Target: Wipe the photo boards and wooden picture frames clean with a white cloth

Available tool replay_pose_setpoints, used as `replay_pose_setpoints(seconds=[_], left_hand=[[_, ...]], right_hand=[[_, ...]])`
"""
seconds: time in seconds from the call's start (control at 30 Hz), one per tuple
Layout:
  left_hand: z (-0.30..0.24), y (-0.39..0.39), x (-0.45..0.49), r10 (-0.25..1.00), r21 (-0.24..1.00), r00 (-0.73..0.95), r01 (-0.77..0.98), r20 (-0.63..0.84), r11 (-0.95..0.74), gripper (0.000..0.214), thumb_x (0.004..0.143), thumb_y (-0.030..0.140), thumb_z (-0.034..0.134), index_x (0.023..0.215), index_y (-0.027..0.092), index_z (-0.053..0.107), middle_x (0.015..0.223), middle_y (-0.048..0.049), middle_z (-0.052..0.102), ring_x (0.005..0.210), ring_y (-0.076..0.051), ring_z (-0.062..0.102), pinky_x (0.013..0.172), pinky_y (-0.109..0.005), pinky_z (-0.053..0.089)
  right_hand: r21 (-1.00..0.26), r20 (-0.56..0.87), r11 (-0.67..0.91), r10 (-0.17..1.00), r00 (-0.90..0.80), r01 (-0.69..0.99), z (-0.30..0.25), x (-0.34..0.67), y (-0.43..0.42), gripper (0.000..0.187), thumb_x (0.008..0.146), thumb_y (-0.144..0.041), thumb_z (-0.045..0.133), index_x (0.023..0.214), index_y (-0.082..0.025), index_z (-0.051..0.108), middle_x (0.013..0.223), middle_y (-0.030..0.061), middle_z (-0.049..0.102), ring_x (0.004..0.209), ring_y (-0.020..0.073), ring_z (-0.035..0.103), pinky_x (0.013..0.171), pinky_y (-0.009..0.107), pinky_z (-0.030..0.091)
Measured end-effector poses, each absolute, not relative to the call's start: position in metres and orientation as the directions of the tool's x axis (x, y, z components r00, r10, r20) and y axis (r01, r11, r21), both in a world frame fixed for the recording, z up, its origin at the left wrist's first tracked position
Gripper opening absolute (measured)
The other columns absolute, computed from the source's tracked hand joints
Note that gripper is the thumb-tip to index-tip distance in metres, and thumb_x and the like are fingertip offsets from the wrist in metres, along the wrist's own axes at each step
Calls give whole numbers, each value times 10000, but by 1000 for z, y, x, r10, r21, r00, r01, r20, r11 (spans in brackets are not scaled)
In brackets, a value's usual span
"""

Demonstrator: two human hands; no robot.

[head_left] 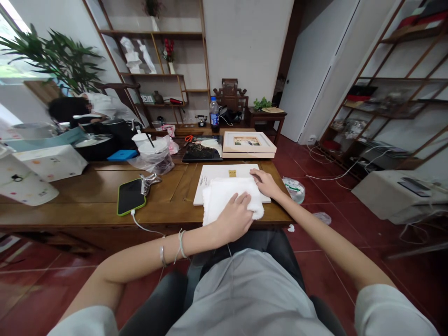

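A folded white cloth [224,196] lies over the near part of a flat white board [213,175] on the wooden table [98,196]. My left hand [235,217] rests flat on the cloth's near right part, fingers stretched out. My right hand [266,183] lies open at the cloth's far right corner, fingertips on the cloth and board. A small gold square [232,173] shows on the board just beyond the cloth.
A phone in a green case [130,196] with a cable lies left of the board. Beyond are a dark picture [203,149], a light wooden frame [248,143], a water bottle [214,114], plastic tubs [154,154] and white boxes [45,163]. Another person [80,109] sits far left. Shelves stand right.
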State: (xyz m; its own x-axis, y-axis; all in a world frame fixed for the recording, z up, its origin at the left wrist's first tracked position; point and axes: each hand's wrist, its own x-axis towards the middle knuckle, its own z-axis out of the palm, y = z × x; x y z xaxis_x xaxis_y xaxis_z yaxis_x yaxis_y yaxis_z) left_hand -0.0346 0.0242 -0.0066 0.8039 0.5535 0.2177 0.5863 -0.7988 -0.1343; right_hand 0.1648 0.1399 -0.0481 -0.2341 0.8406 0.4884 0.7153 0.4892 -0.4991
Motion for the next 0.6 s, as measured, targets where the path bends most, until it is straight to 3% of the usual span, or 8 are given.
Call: replay_pose_setpoints(seconds=[0.23, 0.43, 0.6], left_hand=[[-3, 86, -26, 647, -84, 728, 677, 229, -732, 309, 908, 265, 417, 1044, 104, 643, 1266, -201, 528, 1243, -292, 435, 1026, -461, 326], [-3, 125, -6, 769, -76, 608, 791, 198, -607, 356, 921, 279, 394, 1127, 81, 606, 1388, -220, 400, 1322, -354, 299, 1044, -549, 242], [-4, 107, 5, 781, -130, 600, 800, 170, -586, 340, 879, 208, 437, 1145, 99, 619, 1420, -219, 355, 1319, -422, 267, 1022, -603, 226]], right_hand=[[-486, 496, 504, 832, -250, 714, -49, 165, 141, 378, 775, -81, 445, 1073, -207, 642, 1169, 70, 637, 1131, 224, 551, 1006, 411, 384], [-465, 489, 495, 835, -253, 734, -48, 166, 141, 399, 788, -82, 414, 1108, -187, 629, 1159, 80, 642, 1093, 223, 570, 978, 372, 404], [-586, 441, 442, 877, -190, 679, -48, 169, 145, 411, 810, -104, 390, 1101, -237, 649, 1166, 20, 649, 1118, 213, 566, 997, 381, 393]])
